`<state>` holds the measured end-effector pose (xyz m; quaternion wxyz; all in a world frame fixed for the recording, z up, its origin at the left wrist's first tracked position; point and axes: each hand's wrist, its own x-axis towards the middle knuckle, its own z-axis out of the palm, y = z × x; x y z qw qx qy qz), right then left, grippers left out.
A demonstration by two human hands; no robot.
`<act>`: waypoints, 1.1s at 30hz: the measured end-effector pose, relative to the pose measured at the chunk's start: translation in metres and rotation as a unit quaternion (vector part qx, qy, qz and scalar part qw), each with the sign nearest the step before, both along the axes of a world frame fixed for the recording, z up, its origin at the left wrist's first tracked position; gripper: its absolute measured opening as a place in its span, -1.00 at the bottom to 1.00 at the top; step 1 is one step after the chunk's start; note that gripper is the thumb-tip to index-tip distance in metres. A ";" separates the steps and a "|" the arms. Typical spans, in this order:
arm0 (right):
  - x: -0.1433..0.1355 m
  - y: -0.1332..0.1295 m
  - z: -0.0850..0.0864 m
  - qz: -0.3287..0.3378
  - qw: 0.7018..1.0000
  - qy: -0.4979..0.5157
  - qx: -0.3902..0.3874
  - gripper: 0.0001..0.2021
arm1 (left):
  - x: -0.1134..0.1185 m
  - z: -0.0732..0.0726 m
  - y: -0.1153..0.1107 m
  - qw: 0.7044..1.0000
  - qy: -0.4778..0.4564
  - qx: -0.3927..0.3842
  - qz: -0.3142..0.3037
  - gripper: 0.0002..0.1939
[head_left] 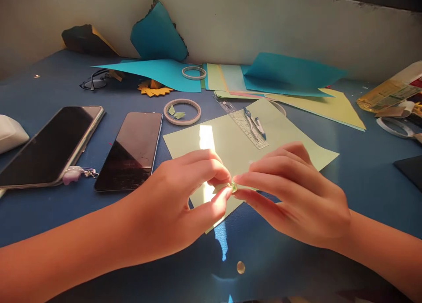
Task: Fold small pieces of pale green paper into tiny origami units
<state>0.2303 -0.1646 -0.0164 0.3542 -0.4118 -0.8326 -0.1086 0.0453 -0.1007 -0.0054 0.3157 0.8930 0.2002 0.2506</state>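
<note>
Pinching a small piece of green paper (234,187) between thumb and fingertips of the left hand (180,197); touching the same piece with the narrowly parted thumb and fingertips of the right hand (303,197), but cannot tell whether gripping it there too. Holding it over the near part of a pale green sheet (231,144), toward the front edge of the worktop (283,268). On that sheet, can see a clear ruler (259,140) with a compass (252,126) partly over it. Just beyond the sheet's left corner, can see a roll of tape (183,122) with green scraps (179,115) inside its ring. Toward the worktop's left edge, can make out a phone (52,144) and a second phone (130,149) side by side, with a charm (72,174) between their near ends. Along the back edge, can see a blue sheet (148,72) bearing a thin tape ring (194,77), with an orange cutout (154,92) partly hidden by that sheet and glasses (95,84) near its left tip. Farther right, can see coloured paper (339,107), and near the right edge a bottle (392,89). Near the front edge, can spot a small round thing (241,267).
</note>
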 end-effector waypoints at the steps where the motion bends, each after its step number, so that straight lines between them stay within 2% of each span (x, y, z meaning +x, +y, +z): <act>1: 0.000 0.000 0.000 0.003 1.000 0.010 -0.013 -0.87 | 0.000 0.000 0.000 1.000 0.003 0.006 -0.004 -0.91; 6: -0.002 -0.001 0.001 0.011 0.996 0.061 -0.070 -0.89 | -0.001 -0.003 0.001 0.998 -0.039 0.040 -0.011 -0.88; 10: -0.003 0.000 0.001 0.011 0.991 0.077 -0.106 -0.92 | -0.001 -0.005 0.001 0.997 -0.064 0.032 -0.035 -0.86; 16: -0.005 -0.001 0.001 0.004 0.990 0.085 -0.114 -0.90 | -0.004 0.000 0.002 0.997 -0.039 0.022 -0.064 -0.80; 21: -0.005 0.000 0.000 -0.015 0.991 0.078 -0.109 -0.92 | -0.004 -0.002 0.003 0.996 -0.052 0.055 -0.050 -0.79; 24: -0.003 0.001 -0.003 -0.019 0.995 0.045 -0.089 -0.90 | -0.004 -0.005 0.003 0.992 -0.039 0.111 -0.035 -0.83; 27: 0.002 0.003 -0.006 -0.015 0.999 -0.020 -0.020 -0.89 | -0.003 -0.005 0.003 0.982 -0.041 0.181 -0.042 -0.87; 30: 0.005 0.005 -0.005 -0.005 0.995 -0.082 0.060 -0.93 | -0.003 -0.001 0.000 0.986 -0.054 0.153 -0.037 -0.88; 33: 0.005 0.005 -0.002 0.023 0.988 -0.114 0.102 -0.92 | -0.003 0.003 -0.004 0.993 -0.067 0.098 0.009 -0.89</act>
